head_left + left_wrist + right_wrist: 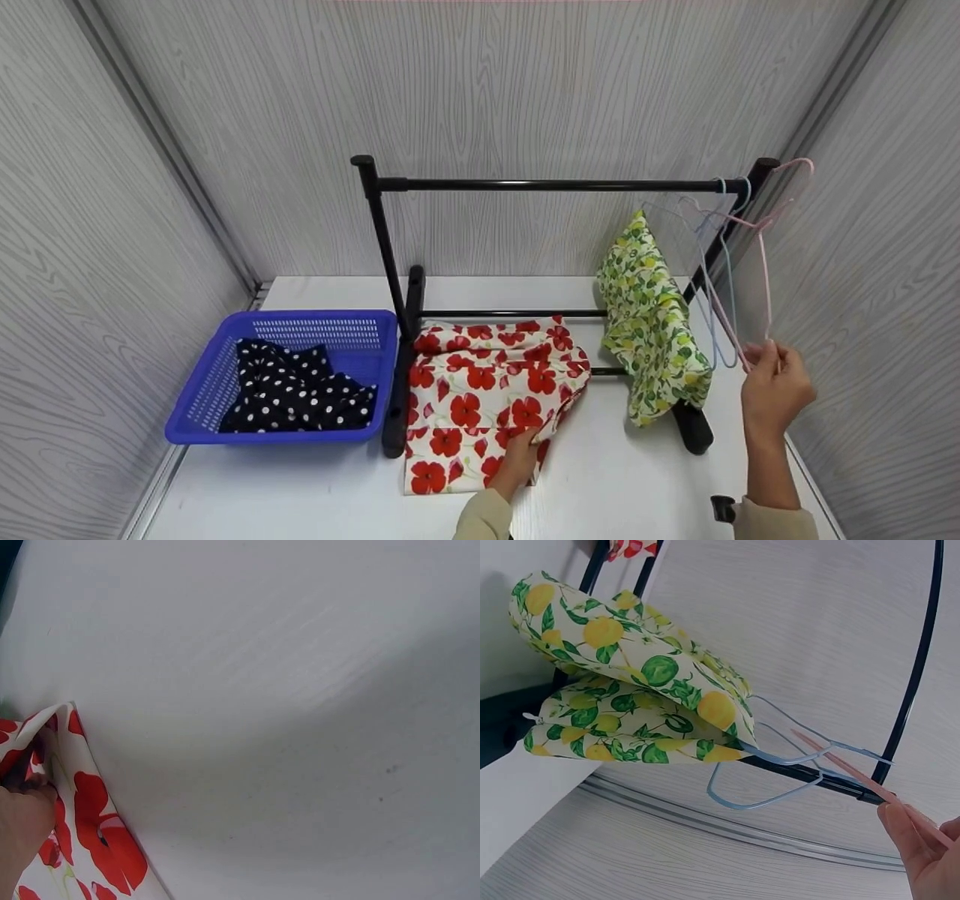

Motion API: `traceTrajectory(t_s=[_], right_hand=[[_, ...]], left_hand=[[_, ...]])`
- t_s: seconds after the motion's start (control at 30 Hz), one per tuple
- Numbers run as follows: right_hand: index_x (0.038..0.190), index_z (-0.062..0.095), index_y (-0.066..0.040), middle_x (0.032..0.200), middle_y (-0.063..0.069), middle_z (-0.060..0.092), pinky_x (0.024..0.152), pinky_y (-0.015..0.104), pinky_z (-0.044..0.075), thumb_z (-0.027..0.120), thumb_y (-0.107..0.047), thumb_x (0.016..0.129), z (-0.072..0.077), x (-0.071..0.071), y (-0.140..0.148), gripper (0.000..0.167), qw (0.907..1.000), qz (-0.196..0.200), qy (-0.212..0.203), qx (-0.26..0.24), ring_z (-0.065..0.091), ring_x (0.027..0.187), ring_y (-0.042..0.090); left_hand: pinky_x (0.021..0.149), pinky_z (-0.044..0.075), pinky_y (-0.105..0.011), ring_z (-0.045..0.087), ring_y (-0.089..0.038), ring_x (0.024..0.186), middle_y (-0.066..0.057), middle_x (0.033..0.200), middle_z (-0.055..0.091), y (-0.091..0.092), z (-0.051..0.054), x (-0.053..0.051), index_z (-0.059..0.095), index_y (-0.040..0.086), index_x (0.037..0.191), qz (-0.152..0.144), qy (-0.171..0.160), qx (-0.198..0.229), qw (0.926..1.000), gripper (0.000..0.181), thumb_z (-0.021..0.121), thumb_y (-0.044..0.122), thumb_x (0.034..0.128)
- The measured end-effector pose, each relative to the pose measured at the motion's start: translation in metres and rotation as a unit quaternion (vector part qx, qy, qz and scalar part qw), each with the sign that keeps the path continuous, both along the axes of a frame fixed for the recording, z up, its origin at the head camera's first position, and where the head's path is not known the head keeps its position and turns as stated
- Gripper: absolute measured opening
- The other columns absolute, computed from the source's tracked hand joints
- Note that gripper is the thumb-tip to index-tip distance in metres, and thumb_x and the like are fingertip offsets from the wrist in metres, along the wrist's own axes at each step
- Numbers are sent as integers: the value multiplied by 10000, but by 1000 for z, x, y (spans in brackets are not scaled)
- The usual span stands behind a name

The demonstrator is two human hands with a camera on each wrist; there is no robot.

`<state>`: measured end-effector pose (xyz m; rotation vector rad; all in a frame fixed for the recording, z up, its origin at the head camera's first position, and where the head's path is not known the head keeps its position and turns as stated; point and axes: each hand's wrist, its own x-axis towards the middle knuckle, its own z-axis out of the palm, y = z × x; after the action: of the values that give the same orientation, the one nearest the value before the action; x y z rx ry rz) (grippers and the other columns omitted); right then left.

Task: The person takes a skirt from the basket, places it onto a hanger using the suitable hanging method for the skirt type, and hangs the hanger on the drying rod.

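A white garment with large red flowers [480,375] lies spread on the table beneath the rack. My left hand [519,459] grips its lower right edge; in the left wrist view the fingers [39,786] are tucked into a fold there. At the right, my right hand [776,386] pinches the lower corner of a pink hanger [765,277], whose hook is up beside the rack's right post. Next to it, a lemon-print garment [649,322] hangs on a blue hanger, and another blue hanger [729,285] hangs close by on the bar.
A black clothes rack [540,185] stands across the middle of the white table [600,480]. To its left is a blue basket [277,438] holding a black cloth with white dots [296,397]. Wood-grain panels [480,90] enclose the back and both sides.
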<state>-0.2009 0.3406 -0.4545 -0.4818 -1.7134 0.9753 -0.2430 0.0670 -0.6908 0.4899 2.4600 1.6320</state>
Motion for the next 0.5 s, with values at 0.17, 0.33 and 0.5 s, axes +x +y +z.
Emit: traceTrajectory(t_s=[0.17,0.33,0.5], right_hand=[[878,596,198,681,-318,531,598,16,443,524,-19,910,-1,10,-4,231,9994,142,232,-201,545,620,-188],[862,631,117,707,-313,555,602,38,462,523,-58,920,7,28,-16,213,9992,58,317,-243,573,642,-148],[816,641,-45,703,-290,565,607,53,474,528,-58,917,17,47,-26,152,9986,-37,393,-358,588,636,-125]], left_hand=[[892,477,-360,554,-180,996,-89,1104,627,0,-1,1,593,31,1160,7,31,-21,10000,302,469,-43,895],[863,473,-350,542,-200,993,-88,1098,617,0,3,4,591,45,1162,-4,-105,-6,9999,286,459,-18,915],[876,476,-359,547,-194,988,-95,1127,621,-2,5,3,587,43,1187,-35,-32,-64,10000,301,464,-14,918]])
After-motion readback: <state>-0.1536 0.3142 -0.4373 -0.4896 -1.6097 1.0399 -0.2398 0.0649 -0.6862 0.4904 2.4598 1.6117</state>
